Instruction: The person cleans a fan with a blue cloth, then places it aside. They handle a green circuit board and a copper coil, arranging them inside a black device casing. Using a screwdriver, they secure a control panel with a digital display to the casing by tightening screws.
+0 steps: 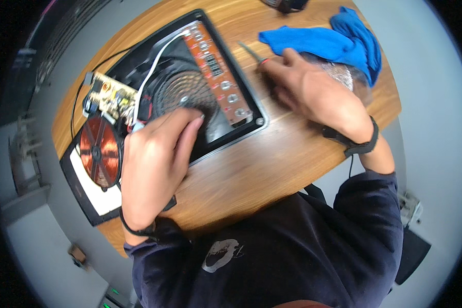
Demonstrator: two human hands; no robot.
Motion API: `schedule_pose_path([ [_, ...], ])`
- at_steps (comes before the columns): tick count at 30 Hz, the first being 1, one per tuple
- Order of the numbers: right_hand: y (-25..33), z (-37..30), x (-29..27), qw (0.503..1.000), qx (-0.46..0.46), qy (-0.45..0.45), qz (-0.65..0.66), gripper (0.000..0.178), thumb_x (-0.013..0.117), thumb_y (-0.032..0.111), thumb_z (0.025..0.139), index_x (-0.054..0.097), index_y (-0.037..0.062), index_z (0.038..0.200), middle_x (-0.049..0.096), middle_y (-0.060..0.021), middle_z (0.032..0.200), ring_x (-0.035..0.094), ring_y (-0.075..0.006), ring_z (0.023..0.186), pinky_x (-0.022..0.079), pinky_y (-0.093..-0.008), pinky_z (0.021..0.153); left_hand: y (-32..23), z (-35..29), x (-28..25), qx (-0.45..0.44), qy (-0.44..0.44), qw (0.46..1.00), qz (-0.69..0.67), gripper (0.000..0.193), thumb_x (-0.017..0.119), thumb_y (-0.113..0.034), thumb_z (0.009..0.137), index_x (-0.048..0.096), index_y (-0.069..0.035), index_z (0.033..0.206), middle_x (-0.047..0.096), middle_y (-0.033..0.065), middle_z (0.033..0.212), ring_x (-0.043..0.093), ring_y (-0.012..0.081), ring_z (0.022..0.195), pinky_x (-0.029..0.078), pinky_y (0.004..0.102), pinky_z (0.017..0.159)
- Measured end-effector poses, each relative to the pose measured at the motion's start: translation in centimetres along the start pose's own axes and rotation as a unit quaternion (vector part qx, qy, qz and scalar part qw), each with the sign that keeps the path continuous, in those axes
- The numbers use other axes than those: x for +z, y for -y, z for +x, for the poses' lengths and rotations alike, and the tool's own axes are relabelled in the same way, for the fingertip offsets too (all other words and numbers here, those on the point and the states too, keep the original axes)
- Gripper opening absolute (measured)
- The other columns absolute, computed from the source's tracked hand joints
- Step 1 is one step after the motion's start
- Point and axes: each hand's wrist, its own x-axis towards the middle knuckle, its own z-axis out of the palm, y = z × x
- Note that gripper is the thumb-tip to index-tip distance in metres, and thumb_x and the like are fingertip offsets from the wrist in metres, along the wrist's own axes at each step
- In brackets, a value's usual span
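An opened induction cooker housing (256, 110), black with a metal rim, lies on the wooden table. Inside it are a round fan grille (177, 92) and an orange control board (213, 66) joined by a white cable (153, 69). Over the near edge of the housing is my left hand (161, 149), its thumb and fingers pinched together; whatever they hold is hidden. To the right of the housing, my right hand (313, 84) closes around a slim pointed tool (251, 52) with a grey shaft and a red part. Motion blurs that hand, and the tool's kind is unclear.
At left sit a circuit board (113, 97) and a copper coil (100, 151), beside a dark panel with a white sheet (100, 190). A blue cloth (328, 43) partly covers a clear plastic bag (341, 74) at right. Something dark (286, 5) stands at the far edge.
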Motion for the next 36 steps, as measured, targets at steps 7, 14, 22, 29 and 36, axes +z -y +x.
schedule_pose_path([
  [7,4.3,-2.2,-2.2,0.973,-0.187,-0.133,0.035,0.026,0.073,0.012,0.1,0.067,0.0058,0.125,0.064,-0.0112,0.111,0.074,-0.0311,0.099,0.063,-0.0423,0.079,-2.2,0.1,1.2,-0.029,0.05,0.993,-0.102,0.006,0.08,0.001,0.102,0.08,0.002,0.108,0.081,0.0158,0.093,0.081,0.0323,0.081,0.061,0.0367,0.074],
  [14,3.9,-3.0,-1.1,0.951,-0.272,-0.131,0.062,0.023,0.071,0.013,0.098,0.064,0.0055,0.118,0.065,-0.005,0.101,0.075,-0.0251,0.098,0.064,-0.0413,0.075,-4.0,1.5,2.2,-0.005,0.113,0.986,-0.12,0.013,0.084,0.003,0.098,0.08,0.003,0.11,0.083,0.0148,0.091,0.082,0.029,0.081,0.061,0.0344,0.073],
  [22,-3.4,-6.3,-4.7,0.994,-0.025,-0.094,0.039,0.018,0.074,0.012,0.104,0.067,0.0015,0.117,0.071,-0.0189,0.11,0.073,-0.0416,0.101,0.06,-0.0508,0.085,-2.2,2.3,2.8,0.096,0.09,0.99,0.054,0.024,0.086,0.0,0.093,0.081,0.005,0.116,0.078,0.0162,0.131,0.079,0.0365,0.114,0.063,0.0441,0.096],
  [29,-11.4,-8.3,-4.3,0.989,0.119,-0.035,-0.076,0.015,0.078,0.011,0.104,0.069,0.001,0.11,0.072,-0.0188,0.104,0.073,-0.041,0.096,0.059,-0.0476,0.085,-1.5,1.4,3.6,0.044,0.099,0.993,0.05,0.025,0.083,0.003,0.094,0.083,0.003,0.119,0.074,0.0142,0.138,0.077,0.0383,0.113,0.063,0.0453,0.097],
  [36,-10.0,-7.6,-4.4,0.99,0.125,0.034,-0.053,0.018,0.084,0.008,0.097,0.069,0.0017,0.105,0.074,-0.0177,0.099,0.075,-0.038,0.093,0.06,-0.0455,0.082,-1.5,1.6,4.1,0.072,0.09,0.991,0.075,0.026,0.083,0.005,0.092,0.083,0.002,0.117,0.073,0.0142,0.134,0.075,0.0373,0.114,0.062,0.0467,0.095],
])
